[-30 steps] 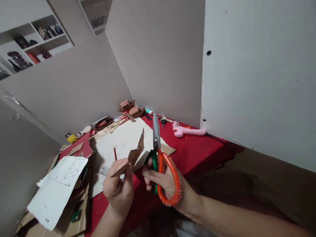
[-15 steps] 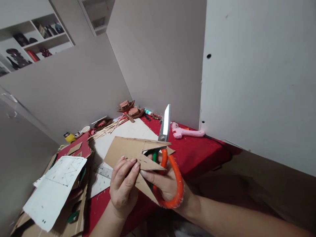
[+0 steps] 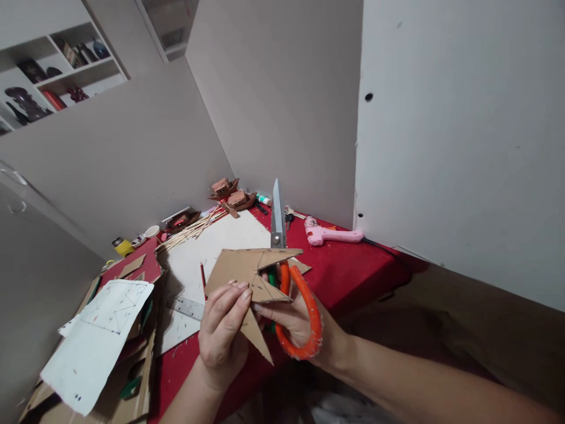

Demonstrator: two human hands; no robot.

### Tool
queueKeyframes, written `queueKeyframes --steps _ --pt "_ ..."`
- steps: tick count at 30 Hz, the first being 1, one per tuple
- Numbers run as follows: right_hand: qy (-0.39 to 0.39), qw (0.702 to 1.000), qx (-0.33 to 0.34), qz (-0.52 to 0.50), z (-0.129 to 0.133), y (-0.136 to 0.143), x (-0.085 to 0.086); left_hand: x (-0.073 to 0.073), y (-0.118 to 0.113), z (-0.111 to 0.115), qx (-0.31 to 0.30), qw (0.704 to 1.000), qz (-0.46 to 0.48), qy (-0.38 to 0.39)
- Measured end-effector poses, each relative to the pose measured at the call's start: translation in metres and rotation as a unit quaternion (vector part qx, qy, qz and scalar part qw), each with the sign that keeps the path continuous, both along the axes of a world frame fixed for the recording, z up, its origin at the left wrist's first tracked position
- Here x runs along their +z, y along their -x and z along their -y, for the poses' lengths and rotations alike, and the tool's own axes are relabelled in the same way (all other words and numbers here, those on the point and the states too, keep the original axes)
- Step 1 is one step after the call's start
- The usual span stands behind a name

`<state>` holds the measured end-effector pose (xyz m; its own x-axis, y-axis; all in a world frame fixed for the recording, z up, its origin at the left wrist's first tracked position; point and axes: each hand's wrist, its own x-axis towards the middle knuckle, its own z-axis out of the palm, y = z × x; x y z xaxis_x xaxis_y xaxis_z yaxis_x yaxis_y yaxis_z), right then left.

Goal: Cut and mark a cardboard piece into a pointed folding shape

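My left hand (image 3: 224, 327) pinches the lower edge of a cardboard piece (image 3: 236, 265) that has pointed, star-like arms and pen lines. Around the orange handles of a pair of scissors (image 3: 312, 312) my right hand (image 3: 293, 321) is closed, with its thumb near the cardboard's lower point. The scissors' blades rise behind the cardboard and look closed together. Part of the handles and a green inner grip sit behind the cardboard. Below the left fingers a long cardboard point hangs down.
A white board (image 3: 229, 232) with a metal ruler (image 3: 188, 307) lies on the red tablecloth (image 3: 331, 271). Further back are wooden sticks (image 3: 194, 231), model boats (image 3: 238, 200) and a pink glue gun (image 3: 331, 235). A marked paper sheet (image 3: 99, 341) lies over cardboard at left.
The scissors have tilted and shifted left, their blades now more upright. The cardboard has turned slightly and moved right at its left end, uncovering a red pencil-like stick.
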<state>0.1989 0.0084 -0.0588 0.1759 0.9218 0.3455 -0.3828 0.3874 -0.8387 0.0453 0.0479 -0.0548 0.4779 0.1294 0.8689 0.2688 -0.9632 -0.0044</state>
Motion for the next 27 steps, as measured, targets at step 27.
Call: queueKeyframes --steps 27 --pt "0.025 0.981 -0.013 -0.193 -0.017 -0.009 0.006 0.004 -0.008 -0.001 -0.092 0.6 0.007 0.795"
